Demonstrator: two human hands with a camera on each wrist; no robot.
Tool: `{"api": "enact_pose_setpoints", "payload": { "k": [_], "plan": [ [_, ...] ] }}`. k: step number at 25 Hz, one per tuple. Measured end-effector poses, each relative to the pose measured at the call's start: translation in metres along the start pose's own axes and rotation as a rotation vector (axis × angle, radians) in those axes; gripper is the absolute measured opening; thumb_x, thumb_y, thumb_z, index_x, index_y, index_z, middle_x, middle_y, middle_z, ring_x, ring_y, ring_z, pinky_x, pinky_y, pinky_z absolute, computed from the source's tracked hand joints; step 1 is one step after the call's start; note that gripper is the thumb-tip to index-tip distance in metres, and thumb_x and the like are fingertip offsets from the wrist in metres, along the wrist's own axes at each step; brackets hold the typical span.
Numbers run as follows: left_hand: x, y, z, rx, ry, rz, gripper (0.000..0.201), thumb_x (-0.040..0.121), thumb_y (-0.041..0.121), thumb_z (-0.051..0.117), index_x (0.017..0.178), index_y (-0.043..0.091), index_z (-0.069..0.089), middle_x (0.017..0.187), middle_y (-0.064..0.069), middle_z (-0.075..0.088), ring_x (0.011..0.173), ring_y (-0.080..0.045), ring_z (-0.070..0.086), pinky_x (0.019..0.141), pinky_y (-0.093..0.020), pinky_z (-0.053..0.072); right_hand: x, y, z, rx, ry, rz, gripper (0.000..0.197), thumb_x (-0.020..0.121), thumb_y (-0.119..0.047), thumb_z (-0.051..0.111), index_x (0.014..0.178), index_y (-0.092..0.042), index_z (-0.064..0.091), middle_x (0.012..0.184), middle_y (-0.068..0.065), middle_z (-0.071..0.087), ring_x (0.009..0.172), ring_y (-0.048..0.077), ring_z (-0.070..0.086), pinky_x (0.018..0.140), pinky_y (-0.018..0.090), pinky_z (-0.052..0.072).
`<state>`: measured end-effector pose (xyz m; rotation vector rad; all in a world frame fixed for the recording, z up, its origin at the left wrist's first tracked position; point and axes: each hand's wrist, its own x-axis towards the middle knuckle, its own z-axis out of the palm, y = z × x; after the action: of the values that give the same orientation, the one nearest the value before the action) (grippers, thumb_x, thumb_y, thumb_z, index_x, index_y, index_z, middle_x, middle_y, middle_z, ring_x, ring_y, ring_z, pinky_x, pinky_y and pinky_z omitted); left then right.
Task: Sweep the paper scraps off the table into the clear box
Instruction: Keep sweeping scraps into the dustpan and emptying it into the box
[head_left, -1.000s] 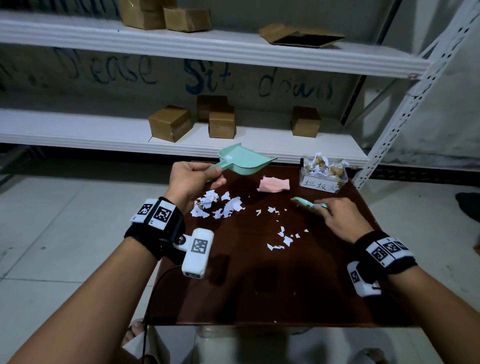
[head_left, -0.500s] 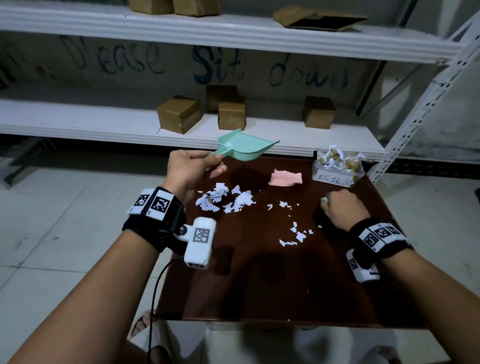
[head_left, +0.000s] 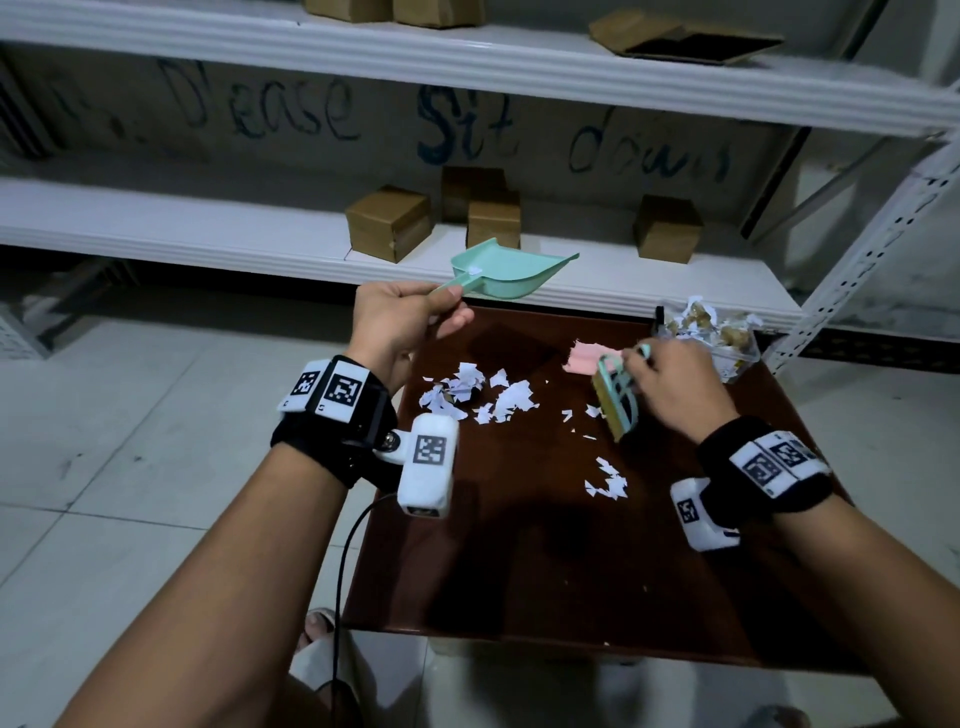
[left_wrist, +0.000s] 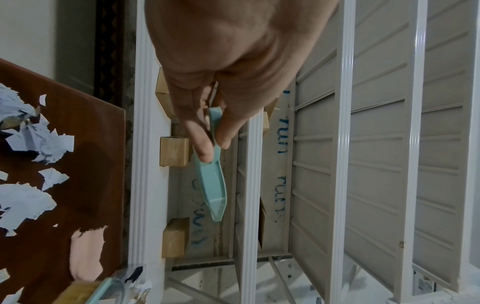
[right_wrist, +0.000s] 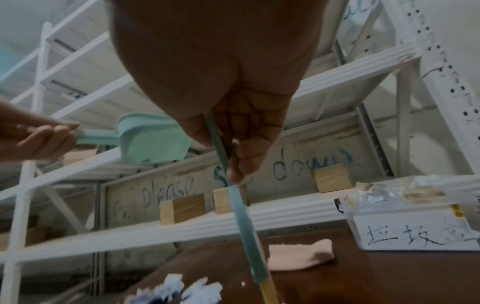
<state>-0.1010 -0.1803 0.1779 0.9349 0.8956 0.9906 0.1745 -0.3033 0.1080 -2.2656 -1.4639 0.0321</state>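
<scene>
I see the brown table (head_left: 545, 571) close to me, with a few white paper scraps (head_left: 605, 480) lying near the middle and a bigger heap further out on the left. My right hand (head_left: 670, 387) has its fingers curled tight around a little green brush (head_left: 615, 397). A moment ago that hand lay low on the table with the brush hidden; now the brush is lifted and tipped over the scraps, so I think sweeping can start. My left hand (head_left: 400, 325) pinches the handle of the green dustpan (head_left: 511, 273), still held up in the air above the table's far edge. A pink cloth (head_left: 584, 358) lies behind the brush. The clear box (head_left: 727, 345) sits at the far right corner, already holding paper.
</scene>
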Motion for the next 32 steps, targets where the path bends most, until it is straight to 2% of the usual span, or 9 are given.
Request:
{"api": "enact_pose_setpoints", "payload": {
  "k": [4, 9, 11, 15, 19, 25, 28, 30, 32],
  "plan": [
    [0.002, 0.008, -0.009, -0.017, 0.005, 0.012, 0.010, 0.088, -0.006, 0.069, 0.095, -0.013, 0.068, 0.077, -0.022, 0.069, 0.056, -0.018, 0.070, 0.060, -0.021, 0.061, 0.031, -0.029, 0.025, 0.505, 0.060, 0.080, 0.036, 0.095, -0.039, 0.056, 0.076, -0.013, 0.073, 0.065, 0.005, 0.074, 0.064, 0.022, 0.075, 0.074, 0.049, 0.063],
    [0.006, 0.012, -0.013, -0.025, 0.014, -0.009, 0.009, 0.089, -0.005, 0.068, 0.094, -0.012, 0.068, 0.075, -0.020, 0.070, 0.056, -0.017, 0.070, 0.069, -0.025, 0.060, 0.051, -0.118, 0.094, 0.957, -0.062, 0.202, 0.029, 0.104, -0.012, 0.055, 0.078, -0.010, 0.067, 0.070, 0.012, 0.073, 0.058, 0.021, 0.070, 0.060, 0.031, 0.059],
    [0.008, 0.013, -0.014, -0.034, 0.016, -0.002, 0.008, 0.089, -0.005, 0.067, 0.094, -0.012, 0.068, 0.075, -0.021, 0.070, 0.056, -0.017, 0.069, 0.069, -0.025, 0.059, 0.062, -0.142, 0.122, 1.031, -0.115, 0.274, 0.032, 0.104, -0.011, 0.055, 0.075, -0.006, 0.065, 0.070, 0.016, 0.071, 0.056, 0.026, 0.067, 0.058, 0.035, 0.057],
    [0.010, 0.014, -0.015, -0.045, 0.024, 0.008, 0.013, 0.089, -0.006, 0.067, 0.099, -0.015, 0.068, 0.077, -0.023, 0.069, 0.054, -0.016, 0.069, 0.062, -0.022, 0.061, 0.077, -0.147, 0.162, 0.898, -0.191, 0.376, 0.032, 0.099, -0.017, 0.058, 0.070, -0.006, 0.066, 0.075, 0.015, 0.073, 0.066, 0.027, 0.072, 0.066, 0.032, 0.057],
    [0.010, 0.014, -0.012, -0.062, 0.001, -0.008, 0.008, 0.090, -0.007, 0.066, 0.094, -0.014, 0.067, 0.074, -0.021, 0.067, 0.053, -0.016, 0.066, 0.058, -0.020, 0.060, 0.075, -0.138, 0.164, 0.793, -0.112, 0.467, 0.031, 0.096, -0.013, 0.056, 0.070, 0.001, 0.065, 0.070, 0.016, 0.072, 0.052, 0.017, 0.067, 0.049, 0.018, 0.050],
    [0.011, 0.012, -0.005, -0.051, -0.004, -0.001, 0.009, 0.089, -0.007, 0.067, 0.094, -0.015, 0.067, 0.073, -0.022, 0.066, 0.048, -0.015, 0.066, 0.050, -0.018, 0.056, 0.051, -0.100, 0.144, 0.666, 0.018, 0.516, 0.034, 0.094, -0.019, 0.056, 0.074, 0.003, 0.072, 0.051, 0.004, 0.067, 0.046, 0.013, 0.067, 0.061, 0.027, 0.062],
    [0.009, 0.011, 0.002, -0.069, -0.007, -0.024, 0.009, 0.088, -0.006, 0.068, 0.095, -0.013, 0.068, 0.073, -0.021, 0.067, 0.055, -0.018, 0.068, 0.058, -0.021, 0.060, 0.035, -0.069, 0.123, 0.580, 0.068, 0.549, 0.032, 0.096, -0.018, 0.059, 0.077, 0.006, 0.069, 0.047, -0.001, 0.059, 0.050, 0.008, 0.064, 0.051, 0.018, 0.049],
    [0.007, 0.008, 0.006, -0.069, -0.013, -0.033, 0.007, 0.088, -0.006, 0.068, 0.093, -0.012, 0.069, 0.073, -0.021, 0.066, 0.055, -0.018, 0.067, 0.057, -0.020, 0.060, 0.022, -0.046, 0.112, 0.529, 0.078, 0.558, 0.034, 0.093, -0.023, 0.059, 0.073, 0.003, 0.072, 0.041, -0.003, 0.060, 0.043, -0.001, 0.062, 0.056, 0.018, 0.055],
    [0.004, 0.005, 0.010, -0.056, -0.027, -0.040, 0.006, 0.089, -0.005, 0.068, 0.091, -0.011, 0.069, 0.073, -0.021, 0.066, 0.054, -0.017, 0.067, 0.058, -0.020, 0.060, 0.013, -0.017, 0.109, 0.486, 0.092, 0.563, 0.036, 0.084, -0.033, 0.061, 0.067, -0.003, 0.072, 0.052, 0.005, 0.068, 0.055, 0.013, 0.072, 0.064, 0.028, 0.062]
  ]
}}
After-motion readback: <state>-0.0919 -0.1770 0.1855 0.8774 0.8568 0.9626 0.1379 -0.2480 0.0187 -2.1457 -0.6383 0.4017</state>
